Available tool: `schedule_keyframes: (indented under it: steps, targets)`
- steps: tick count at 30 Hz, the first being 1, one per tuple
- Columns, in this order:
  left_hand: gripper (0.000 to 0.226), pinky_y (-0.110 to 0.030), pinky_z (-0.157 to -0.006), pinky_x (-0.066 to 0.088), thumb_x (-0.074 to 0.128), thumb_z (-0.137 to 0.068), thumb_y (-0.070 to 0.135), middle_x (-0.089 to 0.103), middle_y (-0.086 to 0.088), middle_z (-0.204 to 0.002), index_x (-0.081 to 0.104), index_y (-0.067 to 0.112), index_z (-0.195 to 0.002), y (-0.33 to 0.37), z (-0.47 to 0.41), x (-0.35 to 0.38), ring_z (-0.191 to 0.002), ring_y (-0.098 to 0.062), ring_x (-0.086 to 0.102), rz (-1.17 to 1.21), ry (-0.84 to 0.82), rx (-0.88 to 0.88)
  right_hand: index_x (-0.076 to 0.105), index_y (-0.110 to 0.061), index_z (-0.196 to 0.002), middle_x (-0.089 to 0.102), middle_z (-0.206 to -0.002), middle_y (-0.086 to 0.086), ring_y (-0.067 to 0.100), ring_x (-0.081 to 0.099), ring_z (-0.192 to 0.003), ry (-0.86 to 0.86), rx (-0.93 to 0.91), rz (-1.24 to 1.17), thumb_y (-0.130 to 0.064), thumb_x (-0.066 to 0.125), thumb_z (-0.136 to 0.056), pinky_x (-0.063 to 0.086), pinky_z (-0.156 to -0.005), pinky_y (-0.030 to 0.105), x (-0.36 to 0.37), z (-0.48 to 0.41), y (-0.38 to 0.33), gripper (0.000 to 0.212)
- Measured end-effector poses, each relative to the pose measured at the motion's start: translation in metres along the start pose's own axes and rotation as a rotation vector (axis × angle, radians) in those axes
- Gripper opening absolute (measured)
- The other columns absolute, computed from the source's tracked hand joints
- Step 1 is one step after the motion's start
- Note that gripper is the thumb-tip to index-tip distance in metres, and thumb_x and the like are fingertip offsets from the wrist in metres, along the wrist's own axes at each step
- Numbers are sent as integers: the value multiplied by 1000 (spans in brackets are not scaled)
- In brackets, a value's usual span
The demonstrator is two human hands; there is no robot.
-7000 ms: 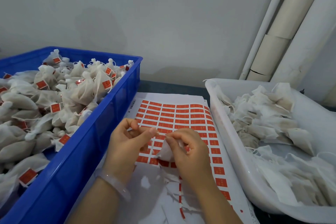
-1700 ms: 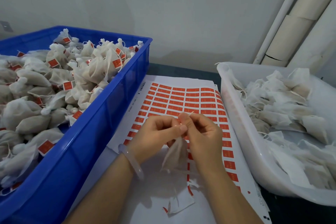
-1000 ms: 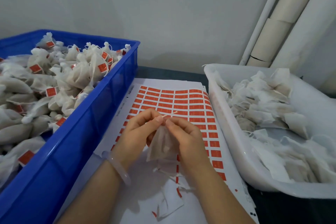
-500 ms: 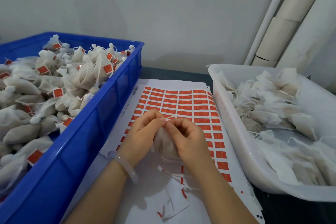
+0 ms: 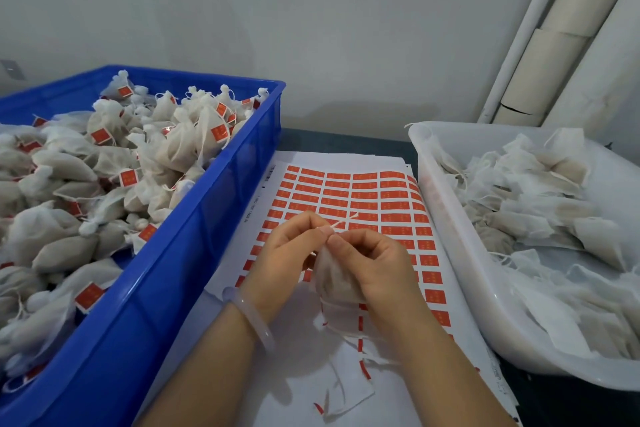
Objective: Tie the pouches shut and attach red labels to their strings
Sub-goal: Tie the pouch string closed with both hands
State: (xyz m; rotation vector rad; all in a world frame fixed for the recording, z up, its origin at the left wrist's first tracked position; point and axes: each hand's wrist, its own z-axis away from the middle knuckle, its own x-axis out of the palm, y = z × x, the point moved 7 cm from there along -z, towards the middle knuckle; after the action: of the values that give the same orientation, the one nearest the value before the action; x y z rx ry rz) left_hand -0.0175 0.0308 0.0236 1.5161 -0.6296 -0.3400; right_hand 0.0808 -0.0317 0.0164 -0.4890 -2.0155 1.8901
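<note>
Between my two hands hangs a small white mesh pouch [image 5: 334,282] with pale filling, just above the sheet of red labels [image 5: 363,198]. My left hand [image 5: 289,250] pinches the pouch's white string [image 5: 343,221] at its neck. A short end of the string sticks up to the right. My right hand [image 5: 370,258] pinches the gathered top of the pouch and hides its right side. No red label shows on this string.
A blue crate [image 5: 194,253] at the left holds several tied pouches with red labels. A white tub [image 5: 460,253] at the right holds several flat untied pouches. Peeled backing scraps [image 5: 349,388] lie on the sheet's near part. Pipes stand at the back right.
The pouch has come up from hanging low under my fingers to sit tight between both hands. The string end now sticks out up and to the right.
</note>
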Motion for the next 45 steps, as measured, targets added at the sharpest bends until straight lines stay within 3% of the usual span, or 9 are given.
schedule_keyframes:
  steps: [5, 10, 14, 18, 28, 34, 37, 40, 45]
  targets:
    - [19, -21, -67, 56, 51, -92, 11, 66, 1, -77, 59, 14, -75, 0, -2, -4, -80, -16, 66, -51, 48, 6, 64, -26, -80, 66, -74, -23, -9, 62, -76, 0, -65, 75, -52, 60, -63, 45, -57, 3, 3, 2, -5, 32]
    - [15, -11, -56, 49, 56, -90, 16, 69, 10, -70, 63, 16, -77, -3, -2, -7, -73, -4, 67, -119, 112, 41, 58, -29, -79, 63, -69, -19, -9, 59, -76, 60, -172, 217, -39, 61, -80, 44, -60, 1, 1, 3, -8, 10]
    - [14, -17, -61, 54, 61, -87, 17, 70, 8, -74, 67, 21, -75, -5, -3, -10, -77, -9, 69, -120, 151, 39, 54, -29, -81, 61, -78, -17, -8, 58, -83, 49, -245, 263, -32, 59, -86, 44, -66, 1, 4, 4, -11, 7]
    - [13, -25, -67, 57, 66, -82, 16, 72, 6, -78, 71, 25, -75, -4, -2, -14, -81, -13, 70, -101, 182, 43, 52, -32, -81, 60, -80, -20, -7, 57, -85, 46, -290, 272, -41, 53, -81, 44, -68, 2, 5, 7, -15, 9]
    - [17, -12, -64, 53, 66, -81, 7, 71, 17, -78, 69, 24, -81, 13, 1, -14, -81, -3, 67, -174, 184, 214, 49, -35, -83, 57, -84, -20, -2, 57, -85, 32, -403, 355, -38, 51, -85, 46, -73, 6, 10, 10, -16, 4]
    - [14, -6, -76, 48, 58, -73, 36, 64, 29, -83, 59, 41, -86, 23, 10, -4, -90, 6, 62, -437, 103, 371, 45, -37, -83, 53, -88, -23, -6, 54, -91, 112, -455, 381, -40, 46, -84, 42, -75, 2, 6, 13, -19, 3]
    - [19, -8, -77, 48, 58, -85, 24, 59, 25, -87, 53, 42, -83, 20, 10, 2, -87, 1, 62, -568, 103, 379, 45, -37, -85, 53, -88, -22, -4, 54, -91, 120, -477, 381, -35, 48, -86, 42, -75, 2, 6, 13, -21, 5]
    - [23, -4, -72, 45, 56, -89, 19, 58, 22, -86, 50, 39, -80, 22, 13, 3, -87, 5, 59, -618, 132, 420, 47, -36, -84, 55, -88, -22, -5, 55, -91, 120, -458, 328, -36, 49, -85, 43, -75, 3, 6, 11, -20, 2]
    - [21, -16, -73, 52, 46, -95, 15, 62, 9, -83, 55, 25, -79, 10, 9, 1, -83, -8, 62, -345, 90, 170, 50, -34, -84, 57, -85, -25, -6, 57, -91, 79, -406, 259, -35, 49, -87, 44, -72, 3, 7, 9, -16, 3]
